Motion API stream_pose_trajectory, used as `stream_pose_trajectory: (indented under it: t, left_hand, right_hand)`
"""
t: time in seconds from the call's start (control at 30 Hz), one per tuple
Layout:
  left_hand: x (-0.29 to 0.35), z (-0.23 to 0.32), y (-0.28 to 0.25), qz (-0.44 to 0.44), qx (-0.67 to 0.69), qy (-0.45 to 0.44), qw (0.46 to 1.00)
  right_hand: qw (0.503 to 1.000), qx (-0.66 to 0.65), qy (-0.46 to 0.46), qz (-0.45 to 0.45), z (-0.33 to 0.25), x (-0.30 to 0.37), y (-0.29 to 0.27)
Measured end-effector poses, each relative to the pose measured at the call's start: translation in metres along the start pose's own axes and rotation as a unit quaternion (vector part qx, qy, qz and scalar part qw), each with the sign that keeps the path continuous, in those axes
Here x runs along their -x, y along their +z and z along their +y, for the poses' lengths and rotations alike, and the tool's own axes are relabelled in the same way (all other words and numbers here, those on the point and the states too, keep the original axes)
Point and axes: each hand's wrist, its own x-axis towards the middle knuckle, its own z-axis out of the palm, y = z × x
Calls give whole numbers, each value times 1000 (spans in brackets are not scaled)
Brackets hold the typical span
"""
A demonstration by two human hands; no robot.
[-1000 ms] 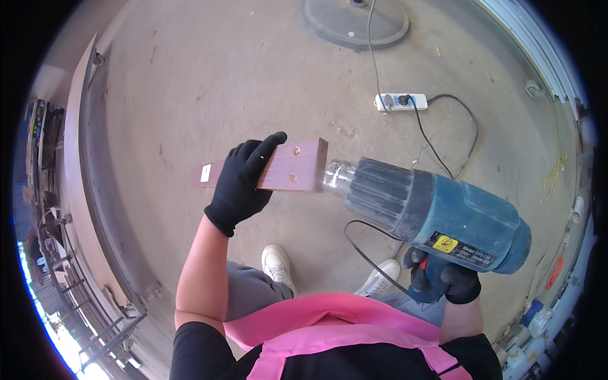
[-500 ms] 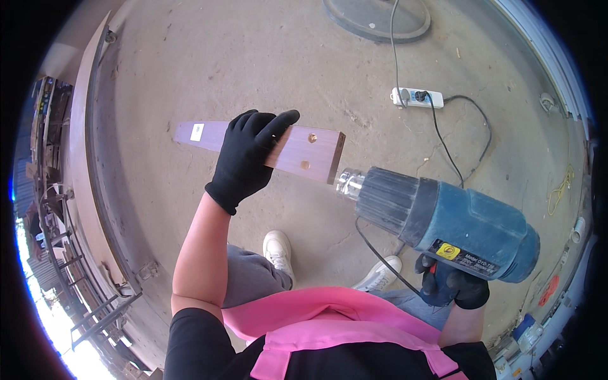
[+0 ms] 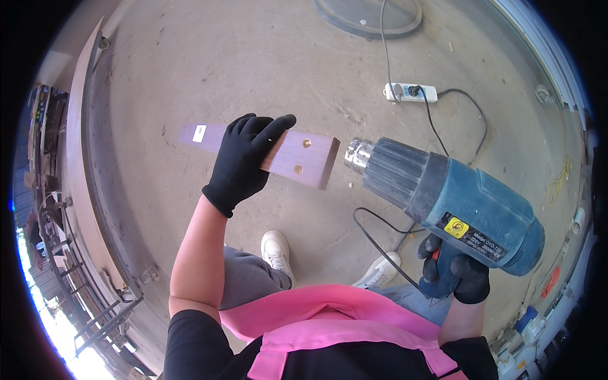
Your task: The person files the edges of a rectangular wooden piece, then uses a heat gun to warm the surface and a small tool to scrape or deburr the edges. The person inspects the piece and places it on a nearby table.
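My left hand (image 3: 243, 161), in a black glove, is closed around a flat wooden board (image 3: 310, 158). Two round holes show near the board's right end, and a small white label (image 3: 199, 133) sticks to its far left part. In a dark glove, my right hand (image 3: 457, 271) grips the handle of a teal and black heat gun (image 3: 465, 209). The gun's metal nozzle (image 3: 358, 155) points left at the end face of the board, a small gap away and not touching it. My palm and part of the handle are hidden.
A white power strip (image 3: 411, 93) with plugs lies on the concrete floor ahead. A black cord (image 3: 386, 250) loops below the gun. A round grey base (image 3: 370, 19) stands at the far edge. Along the left runs a long panel (image 3: 85, 164); yellow string (image 3: 558, 182) lies at right.
The heat gun's nozzle has swung up and slightly right, widening the gap to the board. The board has tilted slightly, showing more of its end face. Both hands keep their hold.
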Motion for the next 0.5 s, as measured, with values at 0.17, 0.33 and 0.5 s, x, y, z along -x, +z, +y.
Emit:
stream_pose_trajectory:
  t: [0.17, 0.33, 0.5]
  left_hand:
    - [0, 0, 0, 12, -3, 13, 1000]
    - [1, -1, 0, 17, -13, 10, 1000]
    - [2, -2, 0, 20, -9, 1, 1000]
  right_hand:
    - [999, 1, 33, 37, -1, 2, 6]
    - [876, 402, 191, 183, -1, 4, 15]
    - [764, 569, 238, 192, 1, 7, 14]
